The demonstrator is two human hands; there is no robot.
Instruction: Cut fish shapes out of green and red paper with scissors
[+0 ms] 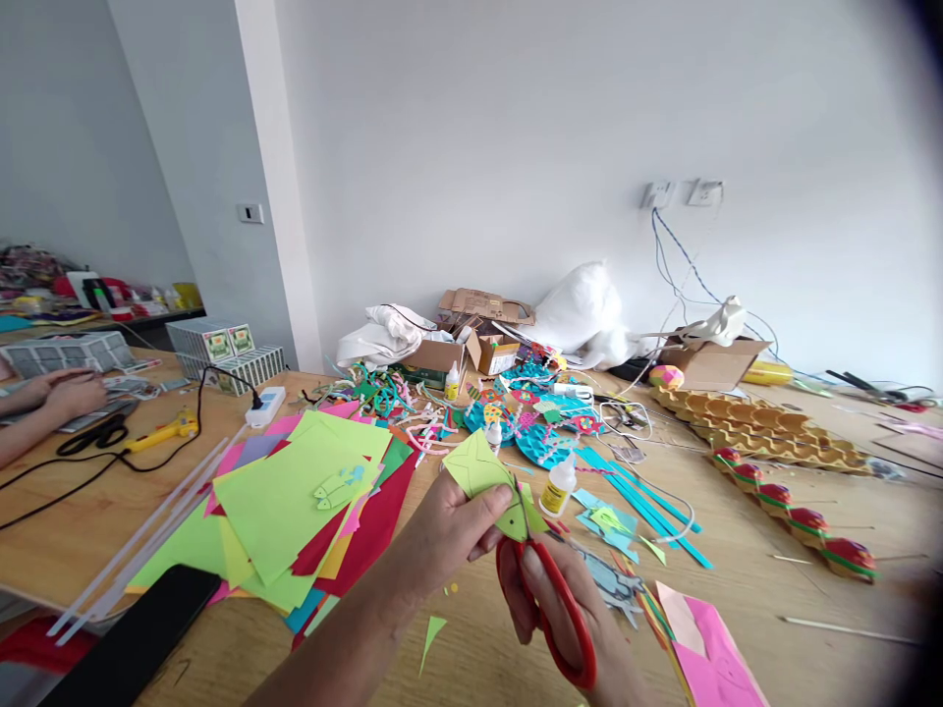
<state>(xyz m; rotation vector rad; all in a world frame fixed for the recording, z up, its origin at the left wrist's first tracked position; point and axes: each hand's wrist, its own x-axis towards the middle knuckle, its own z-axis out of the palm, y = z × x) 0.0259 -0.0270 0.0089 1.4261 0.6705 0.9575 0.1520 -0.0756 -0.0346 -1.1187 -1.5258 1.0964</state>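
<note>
My left hand (449, 525) is closed on a piece of lime-green paper (475, 463), its thumb on top. A fish outline with a dot for an eye is drawn on the paper. My right hand (571, 614) grips red-handled scissors (579, 638), fingers through the loops. The scissor blades (521, 496) sit at the paper's edge beside the fish's head. Below my hands, a thin green paper scrap (432, 633) lies on the table. To the left, cut-out green fish (335, 488) rest on a stack of coloured paper (287, 481).
A glue bottle (558, 488) stands just beyond my right hand. Pink paper (714, 648) lies at right, near egg-carton pieces (766, 432). At left are a black phone (137, 643), a yellow glue gun (163, 429) with its cord, and another person's hands (74, 393).
</note>
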